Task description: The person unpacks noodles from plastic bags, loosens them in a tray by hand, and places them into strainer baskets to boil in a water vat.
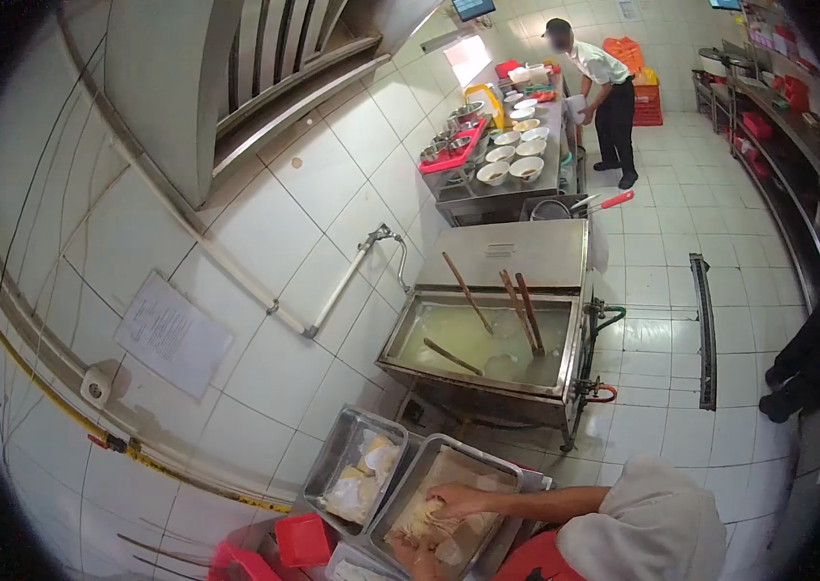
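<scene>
My right hand [460, 500] reaches into a metal tray [507, 467] at the bottom of the view, its fingers closed on pale noodles [419, 515]. Lower down at the near side of the same tray is my left hand [417, 559], at the noodles, with its fingers too indistinct to read. A thin, pale, powdery layer seems to coat the tray's bottom. Beside it on the left stands a second metal tray [318, 474] with yellowish noodle bundles [371, 465] and whitish wrapping.
Ahead stands a metal cooker [487, 392] of cloudy liquid with several wooden sticks. Beyond it, a counter bears white bowls [526, 168] and a red tray [453, 160]; a co-worker [608, 87] bends beside it. Shelves [788, 184] line the right; red containers [303, 539] sit lower left.
</scene>
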The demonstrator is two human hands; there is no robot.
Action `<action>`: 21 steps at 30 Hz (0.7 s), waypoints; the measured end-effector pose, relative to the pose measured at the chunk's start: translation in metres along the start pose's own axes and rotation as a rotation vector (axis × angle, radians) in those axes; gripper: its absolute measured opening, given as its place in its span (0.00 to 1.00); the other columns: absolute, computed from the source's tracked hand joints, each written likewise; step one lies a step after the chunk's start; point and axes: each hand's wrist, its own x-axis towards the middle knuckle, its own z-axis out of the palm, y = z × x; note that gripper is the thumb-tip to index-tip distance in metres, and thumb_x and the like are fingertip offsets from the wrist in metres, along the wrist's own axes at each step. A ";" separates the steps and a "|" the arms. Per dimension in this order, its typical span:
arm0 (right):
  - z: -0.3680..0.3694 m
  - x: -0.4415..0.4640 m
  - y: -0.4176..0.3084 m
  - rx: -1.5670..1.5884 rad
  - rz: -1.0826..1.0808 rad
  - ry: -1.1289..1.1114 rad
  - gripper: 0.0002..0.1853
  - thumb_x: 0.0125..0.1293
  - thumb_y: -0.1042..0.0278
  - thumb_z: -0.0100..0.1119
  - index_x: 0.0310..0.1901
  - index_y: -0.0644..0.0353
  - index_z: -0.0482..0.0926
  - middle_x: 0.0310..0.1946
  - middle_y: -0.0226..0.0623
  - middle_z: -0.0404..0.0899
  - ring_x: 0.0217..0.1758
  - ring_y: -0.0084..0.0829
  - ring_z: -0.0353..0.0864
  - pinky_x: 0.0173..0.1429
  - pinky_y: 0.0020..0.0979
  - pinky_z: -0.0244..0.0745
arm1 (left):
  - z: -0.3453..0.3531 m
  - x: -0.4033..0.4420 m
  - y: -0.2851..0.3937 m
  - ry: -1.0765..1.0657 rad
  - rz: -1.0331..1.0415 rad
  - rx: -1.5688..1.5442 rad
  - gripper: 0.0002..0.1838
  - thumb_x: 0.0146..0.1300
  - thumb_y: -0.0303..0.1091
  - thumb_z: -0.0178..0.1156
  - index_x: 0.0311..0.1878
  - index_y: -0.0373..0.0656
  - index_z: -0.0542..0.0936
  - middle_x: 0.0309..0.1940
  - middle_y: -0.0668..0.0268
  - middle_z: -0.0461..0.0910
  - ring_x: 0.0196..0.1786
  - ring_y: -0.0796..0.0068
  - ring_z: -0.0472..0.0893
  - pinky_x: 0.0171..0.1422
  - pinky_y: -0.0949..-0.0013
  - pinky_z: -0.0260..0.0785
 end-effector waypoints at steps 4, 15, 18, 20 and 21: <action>-0.005 -0.001 -0.019 0.310 -0.109 -0.096 0.24 0.52 0.62 0.62 0.49 0.63 0.71 0.42 0.43 0.74 0.51 0.36 0.72 0.50 0.38 0.69 | 0.000 -0.004 -0.003 0.005 0.011 0.032 0.22 0.63 0.34 0.54 0.60 0.38 0.68 0.54 0.54 0.73 0.54 0.66 0.73 0.61 0.62 0.63; -0.019 -0.026 -0.064 0.338 -0.207 -0.167 0.23 0.49 0.72 0.59 0.50 0.62 0.68 0.42 0.48 0.72 0.45 0.42 0.74 0.48 0.37 0.70 | -0.006 -0.019 -0.007 0.028 0.071 0.217 0.22 0.64 0.34 0.54 0.60 0.39 0.69 0.54 0.54 0.73 0.55 0.66 0.73 0.63 0.62 0.62; -0.005 -0.020 -0.054 -0.176 -0.136 -0.013 0.25 0.49 0.70 0.61 0.51 0.63 0.68 0.44 0.50 0.71 0.50 0.42 0.72 0.53 0.38 0.68 | -0.005 -0.015 -0.007 0.031 0.066 0.158 0.21 0.64 0.34 0.54 0.60 0.38 0.69 0.54 0.55 0.73 0.55 0.66 0.73 0.62 0.62 0.63; 0.006 -0.012 -0.031 0.022 -0.255 -0.017 0.26 0.49 0.69 0.62 0.52 0.63 0.68 0.45 0.51 0.71 0.51 0.43 0.72 0.53 0.39 0.67 | -0.004 -0.008 -0.009 0.037 0.014 -0.062 0.21 0.63 0.31 0.54 0.59 0.37 0.68 0.52 0.55 0.73 0.52 0.65 0.74 0.57 0.63 0.65; 0.003 -0.012 -0.031 0.219 -0.371 -0.023 0.28 0.48 0.69 0.63 0.53 0.63 0.68 0.46 0.51 0.71 0.52 0.44 0.72 0.54 0.39 0.67 | -0.002 -0.005 -0.010 0.043 -0.022 -0.213 0.21 0.62 0.28 0.54 0.59 0.37 0.67 0.51 0.55 0.72 0.51 0.65 0.74 0.55 0.64 0.67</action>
